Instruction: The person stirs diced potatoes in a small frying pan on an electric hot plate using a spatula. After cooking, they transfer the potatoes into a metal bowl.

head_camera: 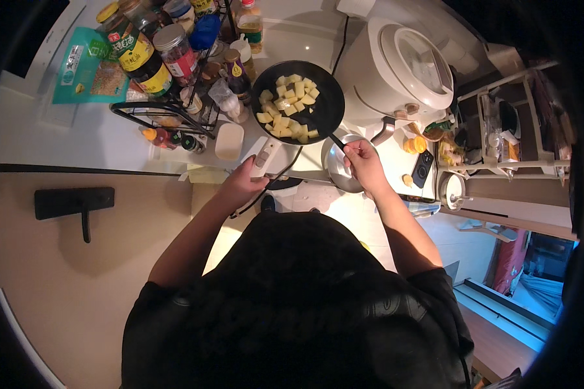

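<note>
A black-lined pan (328,97) stands on the counter with many pale yellow cubes, apparently cut potato (299,90), mostly on its left and lower side. My left hand (246,180) is closed on the pan's white handle (266,153), which bears a control. In my right hand (362,160) is the thin black handle of a utensil (337,141). It reaches over the pan's lower right rim; its head cannot be made out against the dark inside. Below my right hand sits a shiny round metal bowl or lid (338,167), partly covered by the hand.
A large white cooker (374,73) stands right of the pan. On the left, a black wire rack (163,114) holds several bottles and jars, with a white container (229,141) beside it. A dark phone (422,168) lies at the right. A black cord (292,163) runs over the counter's front edge.
</note>
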Available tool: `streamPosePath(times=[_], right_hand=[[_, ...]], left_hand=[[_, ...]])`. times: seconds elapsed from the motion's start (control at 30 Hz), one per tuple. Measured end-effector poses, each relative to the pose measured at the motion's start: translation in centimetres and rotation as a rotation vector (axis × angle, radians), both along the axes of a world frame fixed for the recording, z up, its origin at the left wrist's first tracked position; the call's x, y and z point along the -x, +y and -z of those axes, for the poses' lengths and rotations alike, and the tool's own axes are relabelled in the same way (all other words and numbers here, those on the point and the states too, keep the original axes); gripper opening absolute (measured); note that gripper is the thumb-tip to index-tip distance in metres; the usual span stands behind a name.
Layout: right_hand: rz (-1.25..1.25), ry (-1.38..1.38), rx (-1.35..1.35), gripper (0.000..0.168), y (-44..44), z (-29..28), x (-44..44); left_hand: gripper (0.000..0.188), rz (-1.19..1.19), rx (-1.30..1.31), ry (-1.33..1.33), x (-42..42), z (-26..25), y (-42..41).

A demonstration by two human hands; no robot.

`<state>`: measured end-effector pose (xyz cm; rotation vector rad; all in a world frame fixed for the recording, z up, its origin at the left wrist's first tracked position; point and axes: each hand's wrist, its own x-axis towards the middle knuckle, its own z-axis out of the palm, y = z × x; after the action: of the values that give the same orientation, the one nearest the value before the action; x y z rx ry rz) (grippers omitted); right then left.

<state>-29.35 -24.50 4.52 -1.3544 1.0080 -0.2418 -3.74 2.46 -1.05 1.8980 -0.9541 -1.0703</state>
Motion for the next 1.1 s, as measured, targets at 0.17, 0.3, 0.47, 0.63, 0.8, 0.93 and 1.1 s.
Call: streamPosePath(times=[0.17,0.3,0.47,0.63,0.8,0.93,1.1], right_hand=[[0.017,-0.059,0.007,0.011,0.0,-0.1,2.7],[0.008,-0.074,0.018,0.012,-0.7,0.0,4.4],[0.002,-0.123,0.015,0.013,-0.8,-1.0,6.9],[0.029,-0.091,-0.039,0.014,-0.2,-4.1,11.5],[0.051,-0.019,0.000,0.012,0.8,-5.5,18.2],[0.095,0.068,0.047,0.012,1.8,-4.2,22.1],[0.070,0.052,0.306,0.015,2.8,0.8,24.4]], left_hand=[[0.079,-0.080,-0.013,-0.322,2.0,0.0,1.7],[0.068,-0.116,0.110,-0.649,3.9,-2.2,1.4],[0.055,-0.173,0.316,-0.803,7.2,-6.0,-0.3],[0.050,-0.163,0.337,-0.517,10.6,-6.5,-1.0],[0.047,-0.125,0.224,-0.153,12.8,-2.4,-1.0],[0.048,-0.096,0.135,0.062,13.6,-0.1,-1.4],[0.048,-0.061,0.089,0.105,13.4,1.6,-2.2]])
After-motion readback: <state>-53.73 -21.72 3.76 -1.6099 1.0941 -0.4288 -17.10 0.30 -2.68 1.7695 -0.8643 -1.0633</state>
